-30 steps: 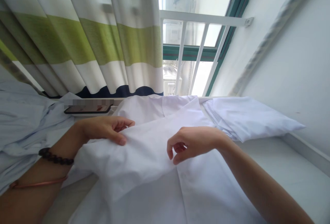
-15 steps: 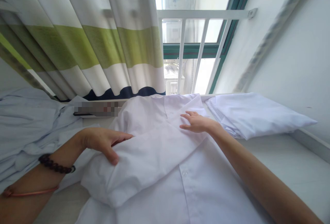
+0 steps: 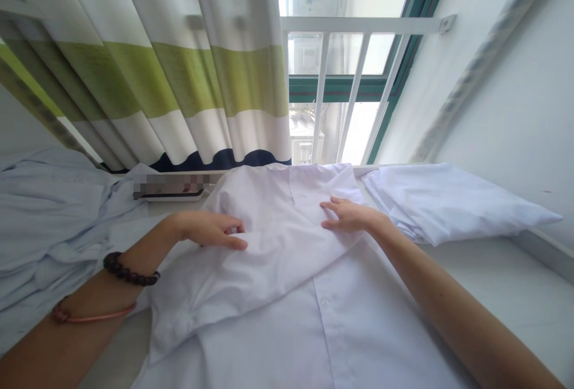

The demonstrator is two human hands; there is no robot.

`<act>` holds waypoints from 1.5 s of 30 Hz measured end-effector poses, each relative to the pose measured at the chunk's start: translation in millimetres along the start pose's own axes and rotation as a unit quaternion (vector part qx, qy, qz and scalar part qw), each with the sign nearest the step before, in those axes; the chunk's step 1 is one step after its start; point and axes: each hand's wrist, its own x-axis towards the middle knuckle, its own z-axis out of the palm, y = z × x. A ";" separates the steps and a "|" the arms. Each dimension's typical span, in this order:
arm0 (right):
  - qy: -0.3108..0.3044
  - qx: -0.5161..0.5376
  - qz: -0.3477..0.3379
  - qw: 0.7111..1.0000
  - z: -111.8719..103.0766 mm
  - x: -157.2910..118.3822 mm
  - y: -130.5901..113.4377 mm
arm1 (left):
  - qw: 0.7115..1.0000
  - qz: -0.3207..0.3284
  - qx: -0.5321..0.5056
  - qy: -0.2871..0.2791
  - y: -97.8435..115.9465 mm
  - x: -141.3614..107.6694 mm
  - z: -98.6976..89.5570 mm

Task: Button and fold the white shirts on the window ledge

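A white button-front garment (image 3: 273,329) lies spread before me, one sleeve (image 3: 264,275) folded slantwise across its front. Whether it is a shirt or a coat I cannot tell. My left hand (image 3: 215,229) has thumb and curled fingers closed on the sleeve's upper edge, left of the middle. My right hand (image 3: 347,214) rests flat near the garment's upper right, fingers spread over the cloth. A small round button (image 3: 325,302) shows on the front below the sleeve.
Folded white cloth (image 3: 448,204) lies at the right against the wall. More white garments (image 3: 49,210) are heaped at the left. A flat, partly blurred object (image 3: 173,189) sits at the back edge. Behind are a striped curtain (image 3: 188,78) and white window bars (image 3: 359,25).
My left hand has moved right and slightly up along the sleeve, its thumb and fingers drawn together. The sleeve's lower left part lies flatter. My right hand stays on the upper right.
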 end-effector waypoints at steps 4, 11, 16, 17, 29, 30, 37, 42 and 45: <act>-0.009 0.005 0.032 0.999 -0.4 -1.0 -1.4 | 0.980 -0.034 -0.086 -0.178 1.8 -2.8 3.6; -0.029 0.014 0.063 0.998 -0.9 1.1 -3.2 | 0.920 0.034 -0.175 -0.348 -24.5 -6.3 12.2; -0.030 0.008 0.060 0.998 -1.6 0.2 -3.7 | 0.924 0.062 -0.188 -0.327 -36.7 -14.3 12.9; -0.030 0.007 0.061 0.998 -1.6 0.1 -3.8 | 0.922 0.055 -0.212 -0.320 -38.2 -17.4 12.8; -0.030 -0.011 0.058 0.998 1.8 1.4 -5.1 | 0.985 -0.032 0.168 0.017 8.1 -32.8 14.4; -0.030 -0.011 0.058 0.998 1.9 1.3 -5.3 | 0.976 -0.019 0.213 0.048 20.3 -35.4 20.7; -0.030 -0.002 0.058 0.998 1.6 1.3 -5.7 | 0.937 0.028 0.328 -0.117 81.8 -52.4 89.2; -0.031 0.002 0.063 0.998 0.4 -0.3 -6.7 | 0.913 -0.027 0.390 -0.111 86.7 -65.8 112.2; -0.031 0.001 0.065 0.997 1.1 0.0 -7.1 | 0.918 -0.013 0.381 -0.111 85.4 -78.5 108.6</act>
